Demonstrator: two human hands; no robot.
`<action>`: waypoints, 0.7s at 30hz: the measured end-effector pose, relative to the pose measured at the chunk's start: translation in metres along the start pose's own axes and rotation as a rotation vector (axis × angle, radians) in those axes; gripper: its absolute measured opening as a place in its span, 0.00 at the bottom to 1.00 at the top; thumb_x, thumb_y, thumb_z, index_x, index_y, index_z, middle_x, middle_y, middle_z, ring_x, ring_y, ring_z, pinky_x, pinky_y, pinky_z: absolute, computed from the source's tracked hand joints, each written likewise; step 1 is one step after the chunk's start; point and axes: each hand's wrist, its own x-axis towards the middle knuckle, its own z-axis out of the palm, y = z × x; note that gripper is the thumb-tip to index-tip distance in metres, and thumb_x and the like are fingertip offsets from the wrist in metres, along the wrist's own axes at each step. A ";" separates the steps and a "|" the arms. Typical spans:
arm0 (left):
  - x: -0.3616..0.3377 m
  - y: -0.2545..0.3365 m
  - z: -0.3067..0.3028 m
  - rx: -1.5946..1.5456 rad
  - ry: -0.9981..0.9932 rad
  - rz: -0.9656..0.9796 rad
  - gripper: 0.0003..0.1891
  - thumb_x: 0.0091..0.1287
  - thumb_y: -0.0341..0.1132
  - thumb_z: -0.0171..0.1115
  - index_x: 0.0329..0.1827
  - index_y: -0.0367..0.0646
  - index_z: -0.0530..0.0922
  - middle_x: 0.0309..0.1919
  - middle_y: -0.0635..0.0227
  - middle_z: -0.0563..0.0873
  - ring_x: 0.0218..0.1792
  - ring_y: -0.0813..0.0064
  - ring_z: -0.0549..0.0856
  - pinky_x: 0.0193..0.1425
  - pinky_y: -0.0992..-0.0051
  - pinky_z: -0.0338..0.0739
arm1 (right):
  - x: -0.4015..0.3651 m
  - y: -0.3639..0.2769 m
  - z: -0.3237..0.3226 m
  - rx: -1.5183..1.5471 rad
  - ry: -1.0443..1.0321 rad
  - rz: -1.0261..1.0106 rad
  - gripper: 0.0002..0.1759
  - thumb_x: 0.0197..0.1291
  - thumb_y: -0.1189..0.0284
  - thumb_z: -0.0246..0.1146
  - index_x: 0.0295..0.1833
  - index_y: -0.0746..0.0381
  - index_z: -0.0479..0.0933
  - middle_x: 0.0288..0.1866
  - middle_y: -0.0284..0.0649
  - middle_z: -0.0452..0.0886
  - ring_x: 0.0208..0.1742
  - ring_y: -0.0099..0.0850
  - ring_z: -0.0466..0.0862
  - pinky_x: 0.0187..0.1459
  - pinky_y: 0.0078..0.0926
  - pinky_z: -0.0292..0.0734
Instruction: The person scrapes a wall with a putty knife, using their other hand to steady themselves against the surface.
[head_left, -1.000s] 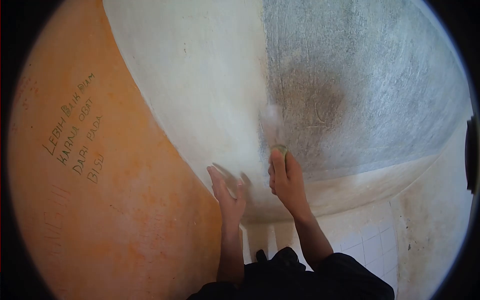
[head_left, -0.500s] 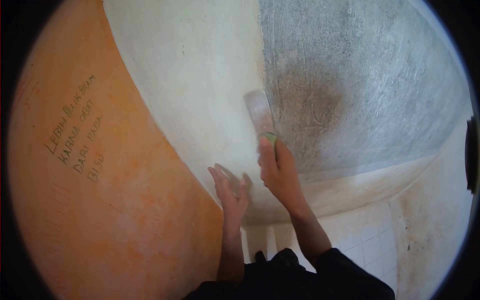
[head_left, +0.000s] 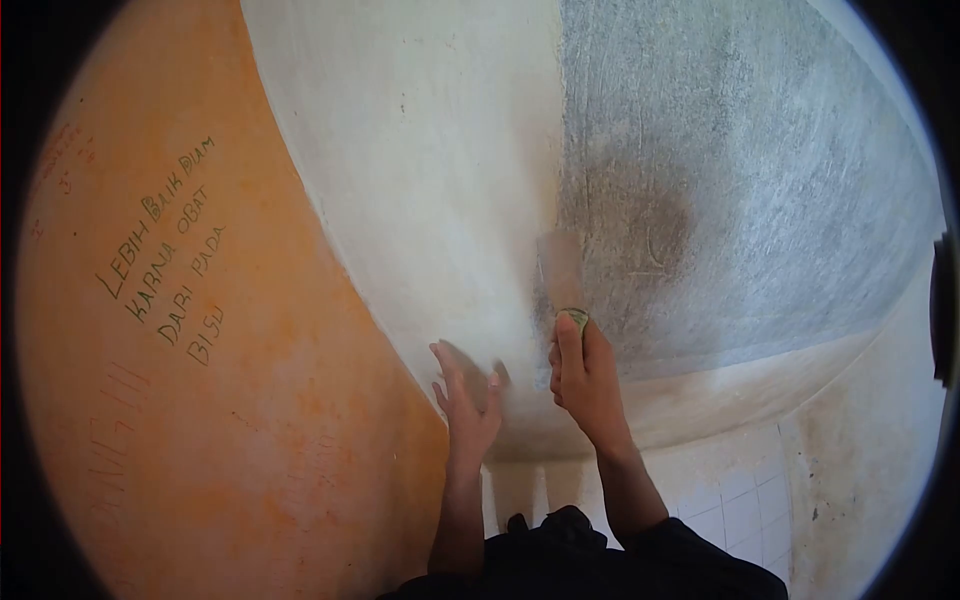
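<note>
My right hand (head_left: 587,380) is closed around the green handle of a scraper (head_left: 562,272), its wide flat blade pointing up. The blade overlaps the border between the cream-painted wall (head_left: 450,180) and a rough grey patch (head_left: 720,190), and motion smears it a little. To the left, my left hand (head_left: 468,415) holds nothing; its fingers are spread, with the tips at the lower part of the cream wall, where they cast a shadow.
An orange wall (head_left: 250,400) with green handwriting (head_left: 165,245) meets the cream wall at the left. A pale band runs under the grey patch. White tiles (head_left: 745,505) lie below at the right, and a dark object (head_left: 942,310) sits at the far right edge.
My right hand has drawn the scraper downward along the border of the grey patch. My left hand stays near the same spot on the wall. The whole view has shifted slightly.
</note>
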 end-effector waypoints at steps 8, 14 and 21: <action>-0.004 0.004 0.002 0.023 0.020 -0.002 0.47 0.74 0.38 0.60 0.84 0.38 0.35 0.84 0.47 0.42 0.84 0.49 0.46 0.82 0.46 0.38 | 0.005 0.012 -0.003 -0.097 0.042 -0.121 0.17 0.80 0.62 0.51 0.41 0.64 0.73 0.22 0.29 0.68 0.22 0.16 0.66 0.24 0.22 0.63; -0.005 0.005 0.002 0.003 0.035 0.046 0.46 0.73 0.36 0.60 0.84 0.34 0.37 0.83 0.43 0.44 0.83 0.48 0.47 0.83 0.53 0.41 | -0.001 0.000 -0.005 0.001 -0.005 0.020 0.18 0.80 0.60 0.52 0.41 0.64 0.72 0.22 0.29 0.69 0.22 0.16 0.66 0.24 0.23 0.63; -0.008 0.008 0.006 -0.026 0.055 0.030 0.47 0.73 0.34 0.61 0.83 0.34 0.37 0.83 0.42 0.46 0.83 0.48 0.50 0.83 0.56 0.45 | -0.007 0.010 -0.011 0.133 -0.009 0.052 0.19 0.81 0.57 0.50 0.39 0.60 0.70 0.21 0.25 0.66 0.18 0.13 0.64 0.19 0.18 0.59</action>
